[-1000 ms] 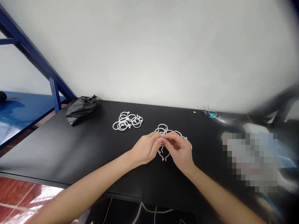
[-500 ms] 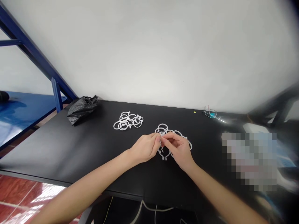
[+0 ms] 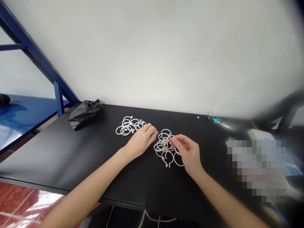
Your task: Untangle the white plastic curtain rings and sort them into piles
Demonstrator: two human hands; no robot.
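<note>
Two heaps of white plastic rings that look like shower curtain rings lie on the black table (image 3: 99,148). My left hand (image 3: 141,139) is between them, its fingers curled together at the right edge of the left heap (image 3: 127,126). Whatever it pinches, if anything, is hidden behind the fingers. Over the right heap (image 3: 162,145), my right hand (image 3: 187,150) has its thumb and forefinger closed near several rings. Whether one is in that pinch I cannot make out. Some rings of this heap are covered by the right hand.
A crumpled black plastic bag (image 3: 84,112) sits at the back left. At the back right lies a small clear item with blue marks (image 3: 215,119). A blurred package (image 3: 257,171) is to the right. Blue metal frame bars (image 3: 40,57) rise on the left.
My hands were together over the right heap. They have parted: my left hand has moved left towards the left heap, while my right hand stays over the right heap.
</note>
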